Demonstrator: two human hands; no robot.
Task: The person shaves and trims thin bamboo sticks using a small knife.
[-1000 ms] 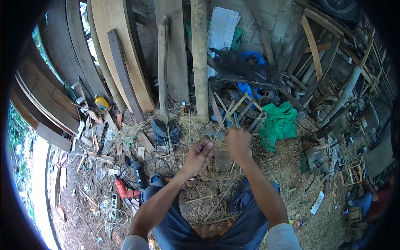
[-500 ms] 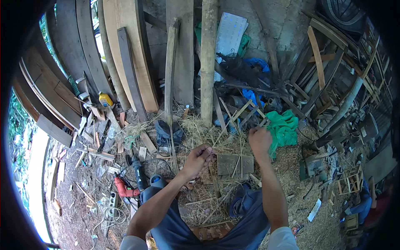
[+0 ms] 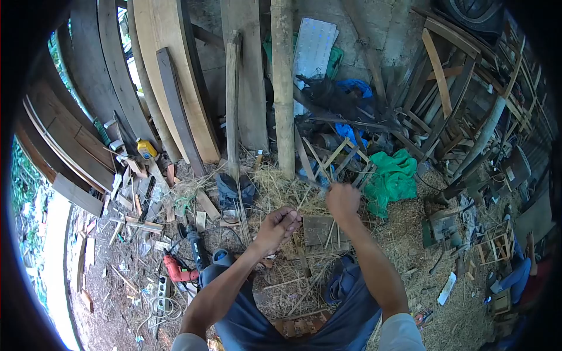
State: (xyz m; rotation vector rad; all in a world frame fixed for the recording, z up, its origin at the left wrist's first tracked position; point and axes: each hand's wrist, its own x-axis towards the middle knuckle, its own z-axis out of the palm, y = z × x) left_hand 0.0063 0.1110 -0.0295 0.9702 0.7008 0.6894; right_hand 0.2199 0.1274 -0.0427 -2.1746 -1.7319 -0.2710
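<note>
My left hand (image 3: 277, 230) is closed in a pinch in front of my knees, on a thin pale strip (image 3: 302, 200) that points up and away from the fingers. To its right and slightly farther off, my right hand (image 3: 343, 202) makes a fist around the end of a narrow grey blade (image 3: 315, 183), which points up and left; its handle is hidden in the fist. The hands are apart. Below and between them a flat wooden block (image 3: 318, 231) lies among straw-like shavings (image 3: 275, 187).
A red drill (image 3: 177, 268) and a dark grinder (image 3: 198, 247) lie left of my knees, near a power strip (image 3: 162, 295). Green plastic (image 3: 391, 178) lies beyond my right hand. Boards (image 3: 170, 76) lean at the back. Another person (image 3: 518, 281) is at the far right.
My right hand moved right, away from my left hand, then came back left and slightly down with the blade. My left hand stayed nearly in place. The camera view shifted slightly.
</note>
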